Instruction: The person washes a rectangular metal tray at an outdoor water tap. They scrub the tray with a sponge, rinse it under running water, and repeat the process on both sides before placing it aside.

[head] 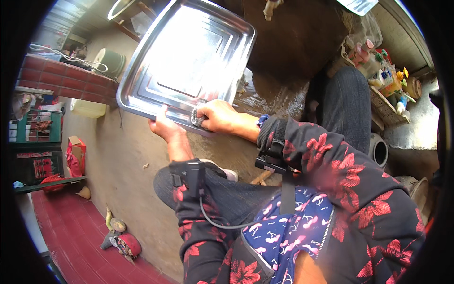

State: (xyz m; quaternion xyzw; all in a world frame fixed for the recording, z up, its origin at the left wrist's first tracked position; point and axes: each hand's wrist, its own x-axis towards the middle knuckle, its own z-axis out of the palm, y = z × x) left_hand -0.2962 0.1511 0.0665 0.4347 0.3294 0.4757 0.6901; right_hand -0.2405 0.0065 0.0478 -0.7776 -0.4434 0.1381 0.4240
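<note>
A large rectangular stainless steel tray (152, 72) is tilted up in front of me, its inside bright with glare. My left hand (169, 129) grips its near rim, thumb over the edge and the other fingers hidden beneath. With my right hand (220, 119) I hold a metal scouring pad (197, 115) against the inside of the tray near its lower right corner. Both wrists carry black strapped devices over floral sleeves.
A tap (271, 9) juts out beyond the tray over a wet floor area. Bottles in a plastic basket (385, 108) stand on the right, near a round jar (379, 152). A red-tiled ledge (67, 80) and a pale yellow basin (88, 108) are on the left.
</note>
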